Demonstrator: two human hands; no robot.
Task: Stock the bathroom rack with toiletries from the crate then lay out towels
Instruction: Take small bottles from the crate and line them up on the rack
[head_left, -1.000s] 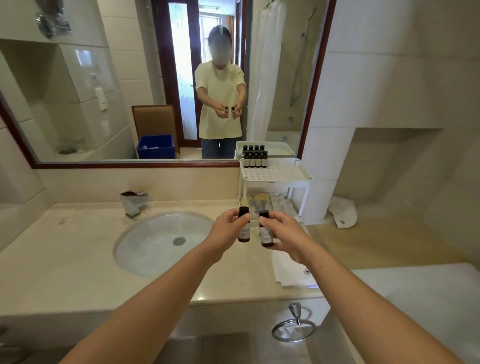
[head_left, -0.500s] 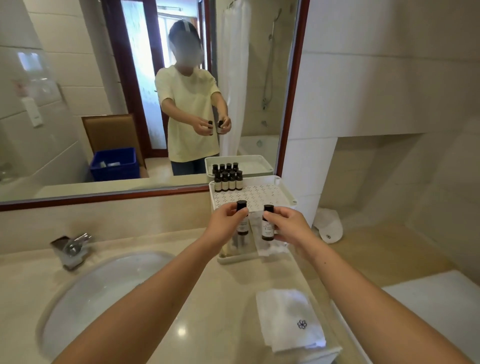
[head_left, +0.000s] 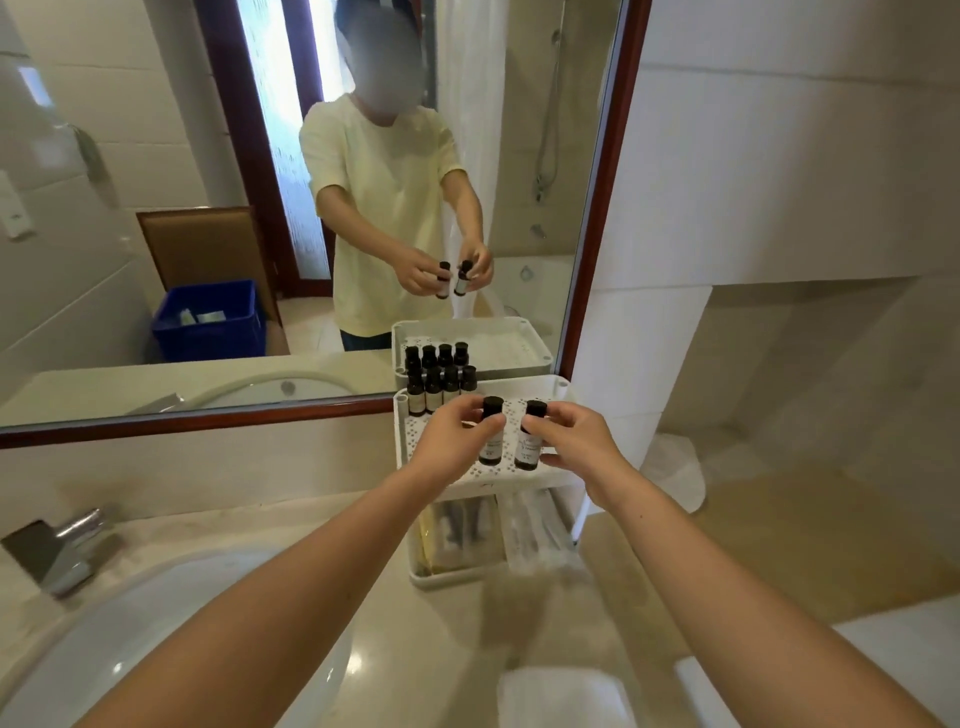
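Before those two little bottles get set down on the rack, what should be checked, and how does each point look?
1. Left hand grips left bottle upright: ok.
2. Right hand grips right bottle upright: ok.
3. Both bottles over the rack's top shelf: ok.
4. Free shelf space beside the row of four bottles: ok.
5. Caps tight: cannot tell.
6. Bottles already touching the shelf: cannot tell.

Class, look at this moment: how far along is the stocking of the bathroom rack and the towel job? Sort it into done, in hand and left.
Done: four small dark bottles stand at the back left of the rack top shelf.
In hand: the left hand and the right hand each hold one more bottle upright over that shelf.
Left: setting these two down; a folded towel lies at the counter's near edge, seemingly not laid out.
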